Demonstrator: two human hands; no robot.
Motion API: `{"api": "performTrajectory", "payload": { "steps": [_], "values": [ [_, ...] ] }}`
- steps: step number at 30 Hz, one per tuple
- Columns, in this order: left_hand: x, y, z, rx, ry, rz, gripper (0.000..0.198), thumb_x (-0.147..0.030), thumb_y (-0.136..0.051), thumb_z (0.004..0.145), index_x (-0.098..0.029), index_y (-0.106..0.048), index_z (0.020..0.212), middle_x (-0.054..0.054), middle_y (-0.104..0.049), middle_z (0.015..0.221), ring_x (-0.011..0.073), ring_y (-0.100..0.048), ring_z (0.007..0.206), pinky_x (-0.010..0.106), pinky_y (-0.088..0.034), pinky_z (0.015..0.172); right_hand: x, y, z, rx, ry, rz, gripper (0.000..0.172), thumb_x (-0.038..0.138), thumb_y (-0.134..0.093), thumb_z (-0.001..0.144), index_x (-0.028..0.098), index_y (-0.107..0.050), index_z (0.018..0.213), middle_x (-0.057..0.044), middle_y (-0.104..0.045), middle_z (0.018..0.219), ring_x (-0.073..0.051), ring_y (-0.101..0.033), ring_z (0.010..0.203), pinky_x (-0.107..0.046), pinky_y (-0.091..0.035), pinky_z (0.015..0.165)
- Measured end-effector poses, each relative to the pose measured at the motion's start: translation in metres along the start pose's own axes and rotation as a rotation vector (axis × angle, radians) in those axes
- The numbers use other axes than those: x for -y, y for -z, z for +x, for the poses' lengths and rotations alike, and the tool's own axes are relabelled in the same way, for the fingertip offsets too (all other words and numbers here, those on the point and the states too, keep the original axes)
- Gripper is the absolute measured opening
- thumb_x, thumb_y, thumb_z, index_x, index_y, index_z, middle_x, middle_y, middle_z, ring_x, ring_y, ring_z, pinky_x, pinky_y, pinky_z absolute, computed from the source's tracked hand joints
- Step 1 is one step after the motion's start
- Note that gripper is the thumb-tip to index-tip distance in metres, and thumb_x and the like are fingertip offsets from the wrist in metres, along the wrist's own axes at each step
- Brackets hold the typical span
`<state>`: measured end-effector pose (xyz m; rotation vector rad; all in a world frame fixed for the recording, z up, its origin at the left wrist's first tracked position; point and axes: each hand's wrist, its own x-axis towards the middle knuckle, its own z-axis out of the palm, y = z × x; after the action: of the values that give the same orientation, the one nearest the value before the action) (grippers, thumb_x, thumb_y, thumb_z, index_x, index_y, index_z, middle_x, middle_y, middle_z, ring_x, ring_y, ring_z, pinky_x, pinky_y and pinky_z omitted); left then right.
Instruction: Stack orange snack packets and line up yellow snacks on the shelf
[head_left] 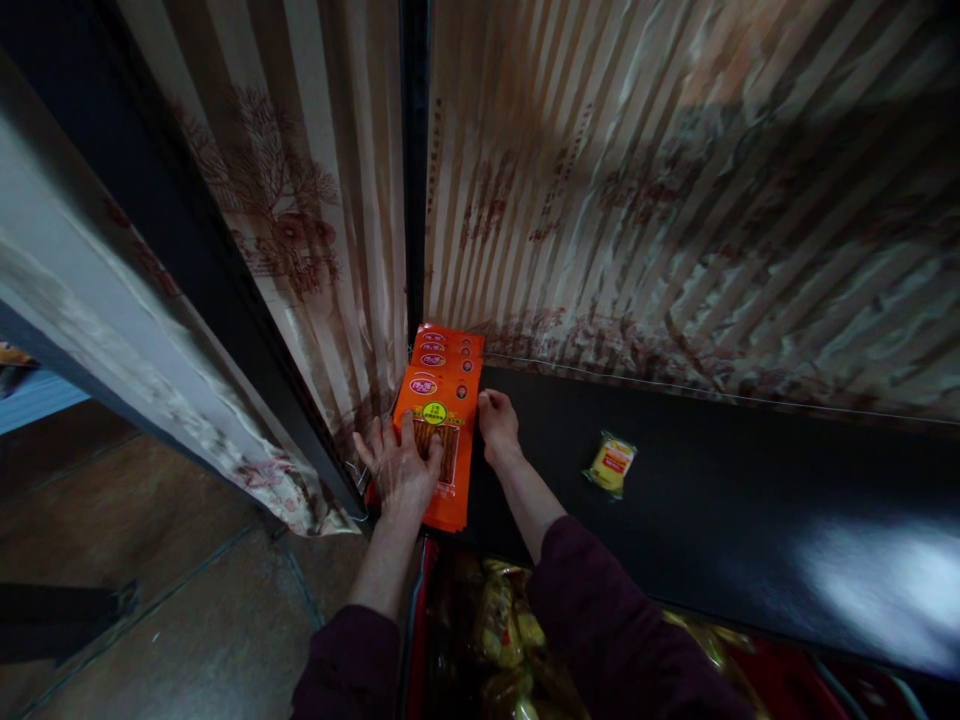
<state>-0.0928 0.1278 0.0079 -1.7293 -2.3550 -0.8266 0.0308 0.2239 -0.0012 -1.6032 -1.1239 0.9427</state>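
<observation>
Several orange snack packets (444, 382) lie overlapped in a row on the left end of a black shelf (705, 500), reaching back into the corner. The front packet has a yellow-green round label and a clear window showing brown sticks. My left hand (403, 465) rests on this front packet with its fingers spread. At the packets' right edge is my right hand (498, 425), its fingers curled closed; what they hold, if anything, is hidden. A small yellow and green packet (611, 464) sits apart on the shelf, right of my right hand.
Patterned, pleated sheeting (600, 200) covers the back and left side behind dark metal posts (417, 200). Below the shelf's front edge, bagged yellowish goods (501, 625) fill a red-edged container. A tiled floor (217, 600) shows at lower left.
</observation>
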Motion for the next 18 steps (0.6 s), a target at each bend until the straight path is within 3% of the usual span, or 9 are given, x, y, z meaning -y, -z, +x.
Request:
{"api": "performTrajectory", "payload": {
  "steps": [3, 6, 10, 14, 18],
  "values": [
    [-0.001, 0.001, -0.001, 0.004, 0.009, 0.001, 0.054, -0.044, -0.045, 0.085, -0.014, -0.055, 0.129, 0.021, -0.055, 0.129, 0.0366, -0.039, 0.130, 0.065, -0.013, 0.108, 0.004, 0.005, -0.019, -0.134, 0.222, -0.227, 0.047, 0.033, -0.041, 0.085, 0.014, -0.048, 0.127, -0.015, -0.058, 0.121, -0.024, -0.054, 0.111, -0.038, -0.043, 0.094],
    [-0.002, 0.003, -0.001, 0.019, 0.017, -0.012, 0.054, -0.044, -0.046, 0.085, -0.014, -0.054, 0.129, 0.022, -0.055, 0.129, 0.0368, -0.036, 0.132, 0.066, -0.014, 0.107, 0.015, 0.007, -0.038, -0.193, 0.511, -0.451, 0.047, 0.032, -0.036, 0.090, 0.016, -0.045, 0.133, -0.016, -0.037, 0.145, -0.027, -0.030, 0.135, -0.047, -0.030, 0.106],
    [-0.002, 0.003, -0.001, 0.020, 0.033, -0.035, 0.049, -0.040, -0.045, 0.086, -0.015, -0.057, 0.126, 0.021, -0.055, 0.128, 0.0354, -0.037, 0.132, 0.065, -0.016, 0.108, 0.031, 0.002, -0.054, -0.010, 0.746, -0.702, 0.042, 0.033, -0.035, 0.093, 0.020, -0.051, 0.130, -0.011, -0.029, 0.152, -0.027, -0.009, 0.144, -0.048, -0.025, 0.109],
    [0.000, 0.002, -0.001, -0.009, 0.046, -0.071, 0.042, -0.033, -0.043, 0.087, -0.016, -0.061, 0.120, 0.019, -0.058, 0.126, 0.0332, -0.041, 0.129, 0.063, -0.016, 0.109, 0.033, -0.008, -0.057, 0.195, 0.722, -0.869, 0.043, 0.034, -0.036, 0.094, 0.019, -0.052, 0.131, -0.012, -0.034, 0.150, -0.029, -0.012, 0.144, -0.047, -0.023, 0.109],
    [0.001, 0.003, 0.000, -0.043, 0.053, -0.114, 0.039, -0.030, -0.045, 0.086, -0.014, -0.062, 0.117, 0.018, -0.062, 0.121, 0.0314, -0.043, 0.128, 0.061, -0.017, 0.110, 0.027, -0.013, -0.055, 0.211, 0.655, -0.907, 0.045, 0.037, -0.034, 0.095, 0.020, -0.049, 0.135, -0.011, -0.034, 0.150, -0.028, -0.017, 0.143, -0.046, -0.023, 0.110]
  ]
}}
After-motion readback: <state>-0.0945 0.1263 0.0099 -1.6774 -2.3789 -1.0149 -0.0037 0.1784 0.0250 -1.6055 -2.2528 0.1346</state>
